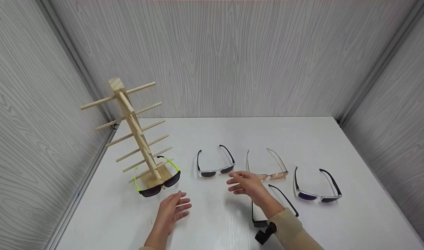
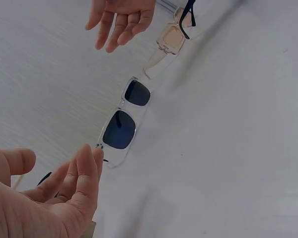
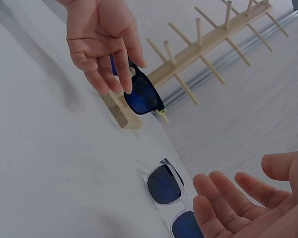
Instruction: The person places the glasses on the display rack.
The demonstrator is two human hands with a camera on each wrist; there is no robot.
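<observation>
Loosely, with the fingers apart and a little bent, the left hand (image 1: 170, 210) hovers over the white table (image 1: 208, 208), holding nothing, just beside the sunglasses with yellow-green arms (image 1: 172, 180). That pair sits low on the wooden rack (image 1: 138, 135), its arms running back on either side of the post; whether it bears on the bottom pegs or the foot, I cannot tell. The pegs higher up stick out to both sides, and the rack stands at the left of the table

The right hand (image 1: 248, 185) is empty too, its fingers relaxed and slightly spread, near the clear sunglasses with black arms (image 1: 218, 171), which lie unfolded in the middle. It covers part of the peach glasses (image 1: 278, 175). Below its forearm lie the black glasses (image 1: 260, 224), partly hidden, and a small black gadget (image 1: 264, 234) shows by the beige sleeve (image 1: 288, 222). Farther right rests another clear-framed pair (image 1: 318, 198), lenses dark and arms unfolded. Grey wood-grain walls (image 1: 233, 62) enclose the table
</observation>
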